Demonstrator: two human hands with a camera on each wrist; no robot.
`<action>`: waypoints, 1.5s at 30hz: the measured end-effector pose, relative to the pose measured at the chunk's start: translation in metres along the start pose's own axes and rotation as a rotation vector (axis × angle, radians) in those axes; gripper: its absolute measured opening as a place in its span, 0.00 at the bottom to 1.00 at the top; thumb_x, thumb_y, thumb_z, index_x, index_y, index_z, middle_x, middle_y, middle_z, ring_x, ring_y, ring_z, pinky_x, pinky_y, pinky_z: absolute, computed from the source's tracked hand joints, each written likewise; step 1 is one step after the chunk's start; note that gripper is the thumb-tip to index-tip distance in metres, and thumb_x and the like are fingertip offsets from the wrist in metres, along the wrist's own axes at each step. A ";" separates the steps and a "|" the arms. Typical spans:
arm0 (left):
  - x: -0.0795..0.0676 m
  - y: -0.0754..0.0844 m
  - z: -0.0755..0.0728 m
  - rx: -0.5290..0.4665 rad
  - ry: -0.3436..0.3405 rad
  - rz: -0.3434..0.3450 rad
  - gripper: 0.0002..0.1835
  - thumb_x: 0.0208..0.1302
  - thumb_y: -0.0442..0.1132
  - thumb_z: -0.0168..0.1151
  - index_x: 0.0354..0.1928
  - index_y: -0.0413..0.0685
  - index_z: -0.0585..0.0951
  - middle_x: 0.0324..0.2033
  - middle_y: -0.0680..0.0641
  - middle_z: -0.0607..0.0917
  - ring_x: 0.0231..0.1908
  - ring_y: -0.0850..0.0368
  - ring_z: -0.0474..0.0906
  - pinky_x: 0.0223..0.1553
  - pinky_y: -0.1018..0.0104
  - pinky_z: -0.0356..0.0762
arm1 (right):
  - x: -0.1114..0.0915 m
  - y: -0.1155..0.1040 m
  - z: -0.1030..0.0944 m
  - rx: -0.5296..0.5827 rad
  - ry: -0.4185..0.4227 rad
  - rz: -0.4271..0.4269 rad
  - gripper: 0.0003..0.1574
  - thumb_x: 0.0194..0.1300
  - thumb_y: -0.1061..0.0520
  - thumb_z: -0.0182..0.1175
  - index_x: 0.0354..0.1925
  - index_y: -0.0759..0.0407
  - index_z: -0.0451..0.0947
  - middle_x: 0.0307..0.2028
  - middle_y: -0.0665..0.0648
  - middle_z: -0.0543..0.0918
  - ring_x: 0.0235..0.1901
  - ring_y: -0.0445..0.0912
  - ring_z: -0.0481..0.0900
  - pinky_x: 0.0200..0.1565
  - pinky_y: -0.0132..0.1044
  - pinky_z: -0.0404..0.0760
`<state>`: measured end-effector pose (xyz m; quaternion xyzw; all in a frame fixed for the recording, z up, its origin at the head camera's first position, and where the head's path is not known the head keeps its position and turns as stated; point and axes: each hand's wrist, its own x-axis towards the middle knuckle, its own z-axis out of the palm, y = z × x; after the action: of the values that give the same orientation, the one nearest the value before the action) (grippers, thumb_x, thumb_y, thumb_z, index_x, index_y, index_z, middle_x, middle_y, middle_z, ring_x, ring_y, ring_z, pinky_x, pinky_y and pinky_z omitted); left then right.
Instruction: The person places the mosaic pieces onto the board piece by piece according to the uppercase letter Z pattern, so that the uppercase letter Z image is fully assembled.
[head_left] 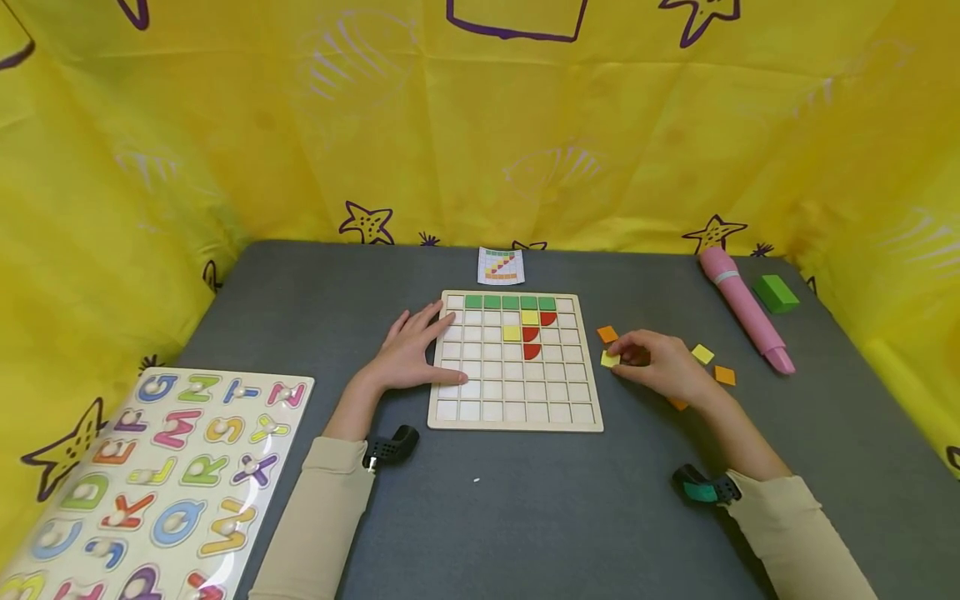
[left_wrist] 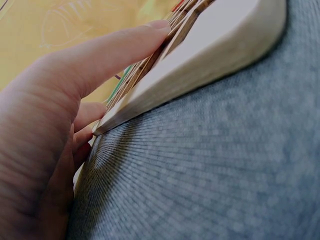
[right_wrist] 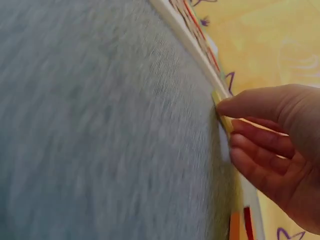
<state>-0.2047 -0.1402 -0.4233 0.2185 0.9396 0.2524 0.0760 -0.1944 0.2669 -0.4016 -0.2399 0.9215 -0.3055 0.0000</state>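
A wooden grid board (head_left: 515, 423) lies on the dark table. Several green squares (head_left: 510, 302) line its back row, with two yellow squares (head_left: 512, 333) and three red quarter-circle pieces (head_left: 532, 352) below. My left hand (head_left: 408, 348) rests spread at the board's left edge, its thumb (left_wrist: 125, 47) over the frame. To the right of the board, my right hand (head_left: 656, 362) pinches a yellow square tile (head_left: 610, 359) between thumb and fingertips; this tile (right_wrist: 225, 120) stands tilted in the right wrist view. Orange tiles (head_left: 607, 334) lie around that hand, one partly hidden under it.
Behind the board lies a small pattern card (head_left: 500, 267). Another yellow tile (head_left: 702, 354) and an orange one (head_left: 724, 375) lie beyond the right hand. A pink marker-shaped object (head_left: 744, 308) and green block (head_left: 776, 294) are at the back right, a letter puzzle board (head_left: 300, 390) at the left.
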 end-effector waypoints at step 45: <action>0.000 -0.001 0.001 0.004 0.004 0.003 0.57 0.49 0.67 0.68 0.76 0.50 0.55 0.76 0.45 0.47 0.75 0.49 0.41 0.71 0.48 0.28 | 0.069 -0.044 0.052 0.035 -0.055 -0.301 0.04 0.59 0.58 0.70 0.35 0.54 0.86 0.36 0.49 0.83 0.36 0.44 0.77 0.39 0.40 0.76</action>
<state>-0.2052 -0.1410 -0.4245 0.2197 0.9399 0.2510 0.0733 -0.2280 0.1766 -0.4094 -0.3835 0.8693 -0.3114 -0.0161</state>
